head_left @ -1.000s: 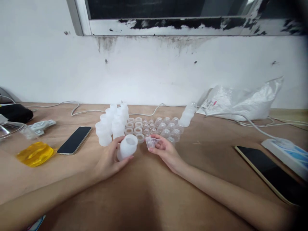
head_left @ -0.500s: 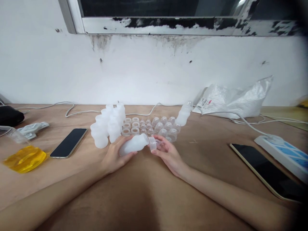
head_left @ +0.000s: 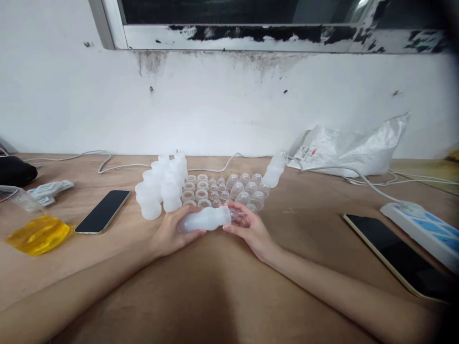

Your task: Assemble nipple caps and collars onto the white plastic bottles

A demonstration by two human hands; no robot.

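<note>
My left hand (head_left: 172,234) is wrapped round the body of a frosted white baby bottle (head_left: 201,220), which lies tilted on its side with its mouth to the right. The fingers of my right hand (head_left: 254,234) pinch a clear collar ring (head_left: 225,215) with a nipple (head_left: 235,213) poking through it. That ring sits against the bottle's mouth; whether it is threaded on I cannot tell. Just behind my hands stand rows of white bottles (head_left: 152,184), clear collar rings (head_left: 188,195), small nipples (head_left: 215,188) and domed clear caps (head_left: 237,190).
A capped bottle (head_left: 275,169) stands behind the domes, near a white plastic bag (head_left: 344,150). Phones lie at left (head_left: 103,211) and right (head_left: 390,253). A power strip (head_left: 426,229) is far right, a container of yellow liquid (head_left: 38,234) far left. A white cable (head_left: 218,169) runs along the wall.
The collar ring and the bottle's mouth have come together; before, the ring was tilted at the mouth with its edge apart. The bottle now lies more level. Both hands keep their grips.
</note>
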